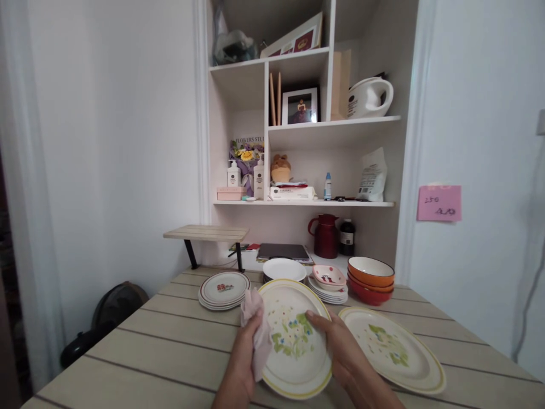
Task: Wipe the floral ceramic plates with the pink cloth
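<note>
A yellow-rimmed plate with green leaves and small blue flowers (293, 363) is held up, tilted toward me, between both hands. My left hand (243, 346) grips a pale pink cloth (260, 346), pressed against the plate's left edge. On the other side my right hand (338, 343) clasps the rim, its thumb lying on the painted face and its other fingers hidden behind. Just right of that hand, a matching oval platter (415, 363) lies on the slatted table.
Behind the held plate stand a stack of red-rimmed plates (225, 287), a white plate (284, 268), a strawberry-patterned bowl (329, 276) on small plates, and stacked orange and red bowls (370, 281). A small raised stand (206, 233) is at back left; a red jug (326, 236) stands farther back.
</note>
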### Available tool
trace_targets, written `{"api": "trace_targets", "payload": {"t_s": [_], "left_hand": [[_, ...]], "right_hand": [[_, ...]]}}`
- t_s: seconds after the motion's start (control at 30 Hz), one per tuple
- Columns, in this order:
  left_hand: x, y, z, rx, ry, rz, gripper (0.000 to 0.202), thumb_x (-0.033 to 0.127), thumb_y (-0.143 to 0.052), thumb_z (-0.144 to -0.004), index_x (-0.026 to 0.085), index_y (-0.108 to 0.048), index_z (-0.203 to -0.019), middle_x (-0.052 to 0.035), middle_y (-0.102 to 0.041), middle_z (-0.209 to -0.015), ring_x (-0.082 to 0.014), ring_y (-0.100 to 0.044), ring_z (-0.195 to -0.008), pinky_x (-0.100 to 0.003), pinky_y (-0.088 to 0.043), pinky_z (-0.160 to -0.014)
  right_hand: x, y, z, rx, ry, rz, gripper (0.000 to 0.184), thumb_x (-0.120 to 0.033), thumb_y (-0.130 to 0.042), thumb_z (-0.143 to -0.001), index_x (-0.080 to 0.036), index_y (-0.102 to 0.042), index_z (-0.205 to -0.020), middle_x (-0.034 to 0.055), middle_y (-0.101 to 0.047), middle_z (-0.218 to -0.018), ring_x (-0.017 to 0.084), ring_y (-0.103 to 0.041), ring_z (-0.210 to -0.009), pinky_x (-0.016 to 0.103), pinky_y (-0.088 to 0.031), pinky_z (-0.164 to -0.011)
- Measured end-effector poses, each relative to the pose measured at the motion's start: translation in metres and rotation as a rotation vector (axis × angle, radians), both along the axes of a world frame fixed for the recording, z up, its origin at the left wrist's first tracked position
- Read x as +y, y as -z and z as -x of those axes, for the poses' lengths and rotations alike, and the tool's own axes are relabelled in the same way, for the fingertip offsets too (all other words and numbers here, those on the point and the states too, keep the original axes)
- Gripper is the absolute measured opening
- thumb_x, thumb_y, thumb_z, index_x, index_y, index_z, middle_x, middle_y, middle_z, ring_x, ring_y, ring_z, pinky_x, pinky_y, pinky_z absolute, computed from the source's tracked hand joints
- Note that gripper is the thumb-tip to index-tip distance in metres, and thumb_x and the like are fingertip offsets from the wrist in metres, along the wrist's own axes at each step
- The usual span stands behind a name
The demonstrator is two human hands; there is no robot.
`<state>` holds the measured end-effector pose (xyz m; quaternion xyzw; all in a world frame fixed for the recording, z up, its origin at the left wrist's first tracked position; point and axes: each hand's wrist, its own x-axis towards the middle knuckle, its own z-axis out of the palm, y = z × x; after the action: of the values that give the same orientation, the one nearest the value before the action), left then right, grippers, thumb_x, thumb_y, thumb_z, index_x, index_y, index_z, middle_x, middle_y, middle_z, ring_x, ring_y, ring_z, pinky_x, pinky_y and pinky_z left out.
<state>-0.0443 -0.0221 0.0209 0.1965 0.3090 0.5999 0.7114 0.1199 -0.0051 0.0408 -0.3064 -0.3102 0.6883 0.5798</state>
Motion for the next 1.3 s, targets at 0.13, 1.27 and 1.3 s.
{"api": "trace_targets", "payload": {"t_s": [0.13, 1.27, 1.3], "left_hand": [[0.005, 0.004, -0.002, -0.002, -0.002, 0.023, 0.057, 0.037, -0.071, -0.073, 0.014, -0.060, -0.124, -0.0156, -0.075, -0.100, -0.0316, -0.070, -0.094, -0.045, -0.054, -0.084], [-0.001, 0.003, -0.022, -0.011, -0.234, -0.106, 0.053, 0.027, -0.072, -0.075, 0.018, -0.057, -0.125, -0.0115, -0.070, -0.116, -0.0264, -0.065, -0.108, -0.037, -0.052, -0.093], [-0.001, 0.001, -0.018, 0.008, -0.267, -0.135, 0.057, 0.026, -0.074, -0.073, 0.020, -0.055, -0.127, -0.0108, -0.069, -0.118, -0.0266, -0.064, -0.109, -0.037, -0.052, -0.093]], "right_hand": [[-0.002, 0.001, 0.004, 0.042, 0.045, -0.002, 0.072, -0.017, -0.075, -0.064, -0.012, -0.046, -0.130, 0.0125, -0.076, -0.077, 0.031, -0.072, -0.067, 0.046, -0.057, -0.066], [-0.010, -0.003, 0.022, 0.152, 0.087, -0.098, 0.078, -0.027, -0.079, -0.066, -0.013, -0.046, -0.135, 0.0107, -0.076, -0.096, 0.028, -0.072, -0.082, 0.041, -0.057, -0.077], [-0.009, -0.004, 0.020, 0.158, 0.046, -0.078, 0.075, -0.026, -0.079, -0.065, -0.012, -0.048, -0.133, 0.0120, -0.076, -0.096, 0.029, -0.072, -0.083, 0.041, -0.057, -0.078]]}}
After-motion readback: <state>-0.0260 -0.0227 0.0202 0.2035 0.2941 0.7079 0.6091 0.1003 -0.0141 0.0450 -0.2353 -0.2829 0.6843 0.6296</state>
